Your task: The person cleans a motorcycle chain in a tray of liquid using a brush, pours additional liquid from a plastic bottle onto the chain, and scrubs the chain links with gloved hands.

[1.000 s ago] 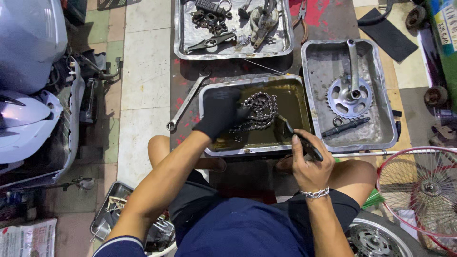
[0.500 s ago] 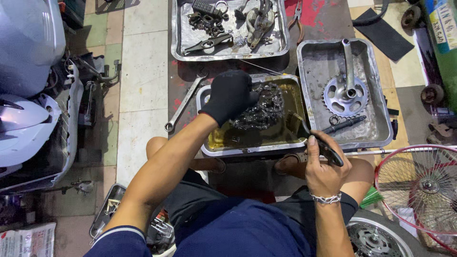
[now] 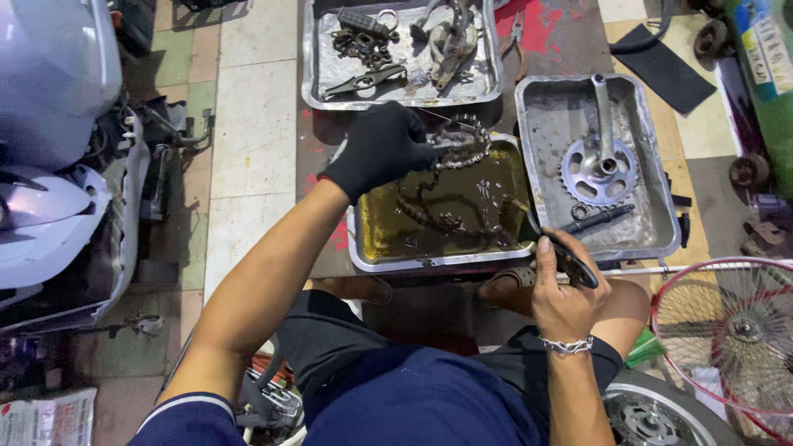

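Our gloved left hand (image 3: 382, 149) grips the chain (image 3: 450, 157), which hangs from the far rim down into the tray (image 3: 429, 260) of brown liquid, partly sunk and hard to trace. Our right hand (image 3: 566, 293) is closed around a brush (image 3: 549, 244), bristles toward the tray. The left hand has risen since before.

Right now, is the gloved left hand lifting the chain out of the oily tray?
Yes, the left hand holds the chain above the tray.

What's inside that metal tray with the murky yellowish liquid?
The tray holds brownish oily liquid with a chain partly sunk in it; the gloved left hand lifts one end. The right hand's brush dips in. The bottom is hidden.
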